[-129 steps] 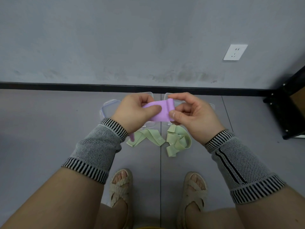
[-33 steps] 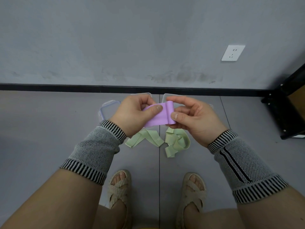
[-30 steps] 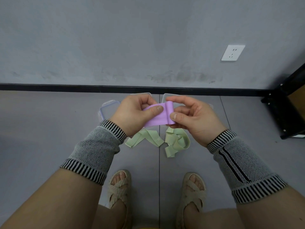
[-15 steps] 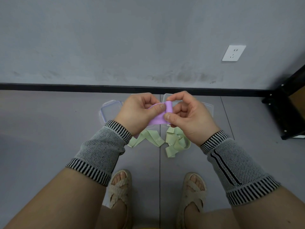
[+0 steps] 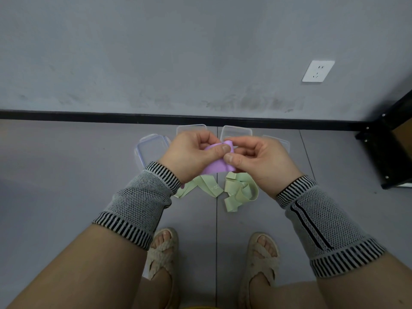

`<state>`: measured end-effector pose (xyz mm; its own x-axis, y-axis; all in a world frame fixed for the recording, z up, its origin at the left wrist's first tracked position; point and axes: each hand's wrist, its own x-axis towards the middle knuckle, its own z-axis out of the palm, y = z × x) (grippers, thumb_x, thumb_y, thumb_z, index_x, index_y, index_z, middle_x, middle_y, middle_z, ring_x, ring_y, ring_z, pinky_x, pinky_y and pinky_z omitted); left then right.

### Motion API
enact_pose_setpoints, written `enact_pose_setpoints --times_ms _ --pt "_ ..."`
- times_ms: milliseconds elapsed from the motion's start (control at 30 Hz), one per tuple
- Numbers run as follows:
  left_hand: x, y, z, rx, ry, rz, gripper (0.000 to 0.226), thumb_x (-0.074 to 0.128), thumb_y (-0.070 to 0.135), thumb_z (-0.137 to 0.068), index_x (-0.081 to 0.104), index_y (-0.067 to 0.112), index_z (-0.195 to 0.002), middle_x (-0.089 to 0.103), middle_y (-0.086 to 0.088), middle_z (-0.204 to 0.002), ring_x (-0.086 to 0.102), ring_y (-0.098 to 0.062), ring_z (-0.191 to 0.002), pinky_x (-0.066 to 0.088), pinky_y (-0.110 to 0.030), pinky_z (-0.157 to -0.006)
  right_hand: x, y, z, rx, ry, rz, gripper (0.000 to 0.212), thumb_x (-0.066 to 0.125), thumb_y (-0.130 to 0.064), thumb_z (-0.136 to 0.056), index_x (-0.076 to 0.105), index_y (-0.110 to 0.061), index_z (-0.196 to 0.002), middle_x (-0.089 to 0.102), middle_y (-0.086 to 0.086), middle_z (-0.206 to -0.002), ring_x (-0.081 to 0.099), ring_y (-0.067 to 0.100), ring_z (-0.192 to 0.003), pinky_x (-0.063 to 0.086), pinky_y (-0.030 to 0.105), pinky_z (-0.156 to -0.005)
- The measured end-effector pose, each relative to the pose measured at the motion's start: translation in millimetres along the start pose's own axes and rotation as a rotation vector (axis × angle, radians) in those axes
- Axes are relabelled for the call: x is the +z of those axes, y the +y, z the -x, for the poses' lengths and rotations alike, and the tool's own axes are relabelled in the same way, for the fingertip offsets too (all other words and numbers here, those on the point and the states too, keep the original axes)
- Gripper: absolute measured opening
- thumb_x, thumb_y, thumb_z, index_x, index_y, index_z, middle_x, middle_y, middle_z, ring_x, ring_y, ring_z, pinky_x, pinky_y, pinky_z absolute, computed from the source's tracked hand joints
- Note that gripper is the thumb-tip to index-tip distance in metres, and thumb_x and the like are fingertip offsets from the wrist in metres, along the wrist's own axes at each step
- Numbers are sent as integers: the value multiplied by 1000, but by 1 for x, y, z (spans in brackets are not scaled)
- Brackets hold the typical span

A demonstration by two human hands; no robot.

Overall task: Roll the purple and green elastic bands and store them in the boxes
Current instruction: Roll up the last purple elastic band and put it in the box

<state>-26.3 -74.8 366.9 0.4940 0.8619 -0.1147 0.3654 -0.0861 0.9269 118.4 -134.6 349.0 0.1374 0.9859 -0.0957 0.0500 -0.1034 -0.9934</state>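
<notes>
A purple elastic band (image 5: 217, 167) is held in the air between both hands, its right end rolled up. My left hand (image 5: 192, 155) pinches its flat part with thumb on top. My right hand (image 5: 256, 158) pinches the rolled end between thumb and fingers. Below them, two green elastic bands lie unrolled on the floor, one on the left (image 5: 205, 186) and one crumpled on the right (image 5: 239, 192). Two clear plastic boxes (image 5: 191, 128) (image 5: 237, 131) stand behind the hands, partly hidden, with a clear lid (image 5: 151, 148) to the left and another (image 5: 282, 142) to the right.
A grey wall with a black baseboard (image 5: 89, 114) runs behind the boxes, with a white socket (image 5: 317, 71) on it. A black shelf frame (image 5: 388, 148) stands at the right edge. My sandalled feet (image 5: 162, 248) (image 5: 262, 257) are on the grey floor below.
My hands have drawn closer together, and the stretch of purple band showing between them has become shorter as the roll at my right hand moved toward the left thumb.
</notes>
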Motion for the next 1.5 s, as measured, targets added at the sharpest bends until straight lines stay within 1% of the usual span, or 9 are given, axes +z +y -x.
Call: enact_pose_setpoints --times_ms 100,200,367,633,733,833,967,1133,1500 --pt "-12 -10 -7 -62 -50 -102 9 69 22 -82 65 14 -82 68 -11 -70 59 -13 -61 48 -21 -47 -7 3 -2 38 73 -38 25 65 3 -83 66 -16 -100 70 8 -81 65 15 -72 58 27 -72" --pt "-26 -22 -10 -143 -61 -221 11 72 19 -78 63 12 -75 58 4 -56 47 -8 -52 41 -17 -50 -20 6 -5 90 173 -100 22 66 0 -82 68 -19 -92 71 3 -79 65 17 -75 56 34 -78" --pt "-30 -22 -13 -221 10 193 15 70 9 -79 58 15 -72 56 5 -54 40 -8 -49 30 -19 -46 -24 6 -6 166 210 -207 14 65 -4 -83 68 -16 -89 70 -5 -69 63 7 -65 52 22 -64" --pt "-26 -19 -16 -277 54 377 19 64 15 -85 57 20 -68 63 4 -69 55 -7 -65 36 -23 -62 -27 5 -8 222 240 -281 12 61 -3 -86 66 -12 -90 68 2 -77 63 11 -68 53 21 -63" --pt "-19 -18 -16 -253 49 449 21 59 17 -89 54 20 -70 62 5 -69 57 -6 -60 42 -19 -57 -25 8 -10 228 270 -242 11 61 -2 -86 66 -11 -92 68 4 -77 63 11 -67 53 21 -62" --pt "-14 -21 -18 -179 177 343 20 61 15 -88 54 19 -70 58 3 -66 52 -5 -55 41 -17 -50 -23 9 -10 224 302 -131 16 64 -4 -85 66 -7 -101 68 2 -77 63 10 -66 53 22 -62" --pt "-15 -25 -22 -85 440 208 21 64 17 -86 54 18 -68 54 6 -60 47 4 -44 38 -17 -48 -21 5 -12 207 253 -312 13 63 -3 -85 66 -11 -95 69 2 -77 64 10 -66 53 21 -61" --pt "-7 -19 -18 44 388 78 19 63 13 -87 54 17 -70 53 3 -62 44 4 -44 38 -12 -48 -23 14 -17 176 469 -55 14 69 -7 -81 67 -17 -91 70 5 -81 66 15 -73 53 26 -67" --pt "-8 -34 -24 -48 298 -62 19 61 16 -87 53 19 -71 54 3 -64 48 -4 -52 42 -21 -56 -21 8 -11 178 318 -187 16 68 -1 -81 66 -15 -87 68 6 -78 64 13 -68 53 23 -65"
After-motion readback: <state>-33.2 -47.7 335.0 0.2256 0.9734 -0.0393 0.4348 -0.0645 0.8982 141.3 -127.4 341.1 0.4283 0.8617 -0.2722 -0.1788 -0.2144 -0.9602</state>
